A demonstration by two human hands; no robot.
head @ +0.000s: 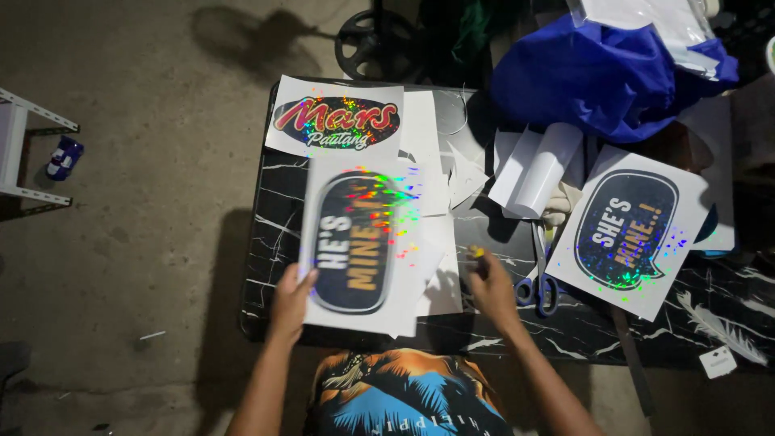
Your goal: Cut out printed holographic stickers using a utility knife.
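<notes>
My left hand [289,303] grips the lower left edge of a white sheet [362,242] printed with a dark oval holographic sticker, held above the black marble-patterned table [270,218]. My right hand [490,287] hovers just right of that sheet, fingers pinched on a small yellow object [476,252]. Blue-handled scissors [539,278] lie beside the right hand. Loose white paper scraps [440,274] lie under the held sheet.
A second white sheet with a dark speech-bubble sticker [634,230] lies at the right. A sheet with a red holographic sticker [337,119] lies at the back. Rolled white paper [541,169], blue cloth [605,73], a white feather [718,323]. A white rack [24,145] stands left on the concrete floor.
</notes>
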